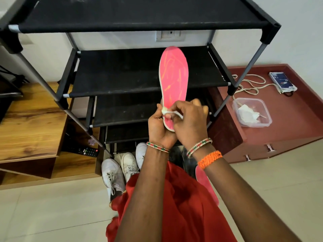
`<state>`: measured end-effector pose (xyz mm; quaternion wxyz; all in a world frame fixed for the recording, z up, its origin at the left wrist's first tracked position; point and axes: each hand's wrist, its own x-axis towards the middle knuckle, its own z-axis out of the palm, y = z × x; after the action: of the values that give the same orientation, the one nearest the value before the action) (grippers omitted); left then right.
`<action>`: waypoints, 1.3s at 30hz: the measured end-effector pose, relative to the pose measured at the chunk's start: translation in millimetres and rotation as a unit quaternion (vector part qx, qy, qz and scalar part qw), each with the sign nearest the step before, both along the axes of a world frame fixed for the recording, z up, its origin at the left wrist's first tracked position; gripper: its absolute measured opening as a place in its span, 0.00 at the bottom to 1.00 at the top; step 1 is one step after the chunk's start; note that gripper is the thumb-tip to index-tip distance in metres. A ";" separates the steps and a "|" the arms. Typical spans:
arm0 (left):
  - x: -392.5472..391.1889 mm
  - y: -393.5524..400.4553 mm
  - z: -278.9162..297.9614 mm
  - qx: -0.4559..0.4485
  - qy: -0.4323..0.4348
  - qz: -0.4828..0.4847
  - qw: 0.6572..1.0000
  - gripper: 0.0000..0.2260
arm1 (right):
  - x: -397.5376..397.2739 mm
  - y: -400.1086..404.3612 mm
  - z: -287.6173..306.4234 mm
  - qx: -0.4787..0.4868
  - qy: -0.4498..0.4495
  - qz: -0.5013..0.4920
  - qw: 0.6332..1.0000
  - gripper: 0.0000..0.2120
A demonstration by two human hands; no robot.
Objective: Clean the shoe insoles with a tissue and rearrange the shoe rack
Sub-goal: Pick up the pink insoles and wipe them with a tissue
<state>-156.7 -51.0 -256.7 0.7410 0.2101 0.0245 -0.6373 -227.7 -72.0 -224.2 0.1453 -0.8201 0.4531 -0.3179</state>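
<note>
The left hand (158, 125) grips the heel end of a pink insole (173, 75), held upright before the shoe rack (122, 74). The right hand (189, 121) pinches a white tissue (172, 113) against the heel (the heel itself is largely hidden by the fingers). A second pink insole (207, 185) lies below, partly covered by the right forearm. White sneakers (120, 169) stand at the rack's foot. A clear container (251, 112) sits near the maroon cabinet's (297, 116) front edge; its contents are indistinct.
</note>
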 end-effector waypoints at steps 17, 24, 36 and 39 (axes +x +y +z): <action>-4.1 -1.0 3.1 -0.016 -0.010 0.008 1.000 0.25 | -13.0 -5.9 -6.6 0.000 -0.006 0.010 1.000 0.02; -16.6 -0.2 4.6 0.011 -0.020 -0.041 0.999 0.20 | -5.3 -33.3 3.7 -0.073 0.045 -0.078 0.993 0.05; -11.9 -4.1 2.3 0.010 -0.024 -0.028 0.999 0.24 | -21.0 -24.0 2.9 -0.022 0.077 -0.079 0.994 0.04; -4.6 -1.7 5.8 0.001 -0.033 -0.025 0.999 0.25 | -15.0 -16.8 1.9 -0.059 0.075 -0.061 0.994 0.04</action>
<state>-161.2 -52.7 -251.0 0.7247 0.2321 -0.0043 -0.6487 -242.7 -88.8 -222.3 0.0425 -0.8194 0.4929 -0.2895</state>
